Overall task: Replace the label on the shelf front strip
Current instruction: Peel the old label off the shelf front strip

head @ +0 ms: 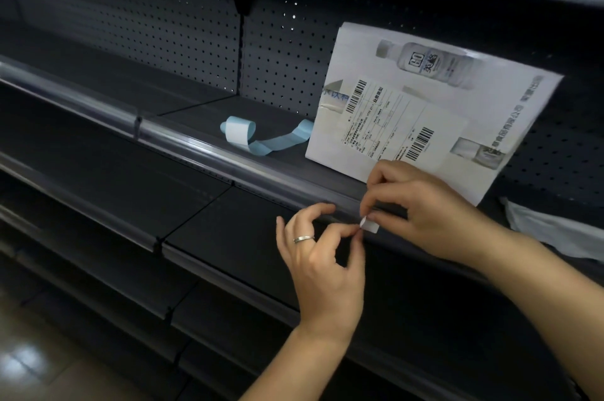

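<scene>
A: Since both hands meet at the shelf front strip [248, 178], where exactly is the label [369, 224]?

B: At the strip's lower edge, toward the right end of the shelf, just below the white carton [425, 113] that leans on the back panel; the left hand [322, 257] pinches the label's left corner between thumb and forefinger, its other fingers [318, 209] loosely curled and holding nothing; the right hand [425, 207] pinches at the label's upper edge, fingers curled close.

A: How will it handle?

B: My guess is a small slip of paper, almost weightless, limp, easy to crease or tear; best taken by a corner or edge, as it is now, and drawn along the strip rather than yanked.

A: What can't you make out?

B: Whether it is tucked behind the clear strip or stuck on its face; the right hand covers most of it; any print is too small to read; the picture is soft around the fingertips.

A: Anything else there?

B: A curled ribbon of blue label backing [261, 139] lies on the shelf, left of the carton; a pale sheet [552, 227] is cut off at the right edge.
</scene>
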